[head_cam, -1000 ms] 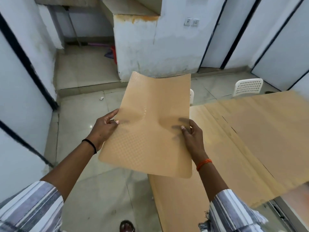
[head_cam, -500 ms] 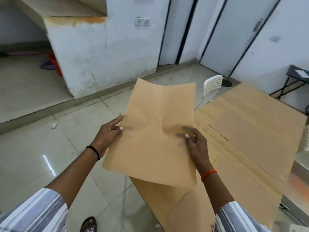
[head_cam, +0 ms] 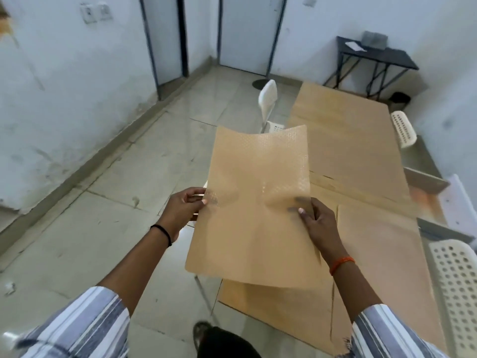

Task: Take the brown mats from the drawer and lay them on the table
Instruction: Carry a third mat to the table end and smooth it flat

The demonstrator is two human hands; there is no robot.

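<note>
A brown textured mat (head_cam: 254, 202) hangs in the air in front of me, sagging in the middle. My left hand (head_cam: 184, 209) pinches its left edge and my right hand (head_cam: 316, 222) pinches its right edge, thumbs on top. The mat hovers over the near left corner of the long table (head_cam: 423, 220). Several brown mats (head_cam: 348, 140) lie flat along the tabletop, one (head_cam: 382, 254) to the right of my right hand. The drawer is not in view.
White perforated chairs stand around the table: one (head_cam: 268, 104) on the far left side, one (head_cam: 404, 129) on the far right, one (head_cam: 456, 285) near right. A black side table (head_cam: 374, 56) stands at the back wall. Tiled floor (head_cam: 103, 215) spreads to the left.
My view has swung right, from the wall and steps to the table's full length. The mat stays held in both hands and now hangs over the table's near corner.
</note>
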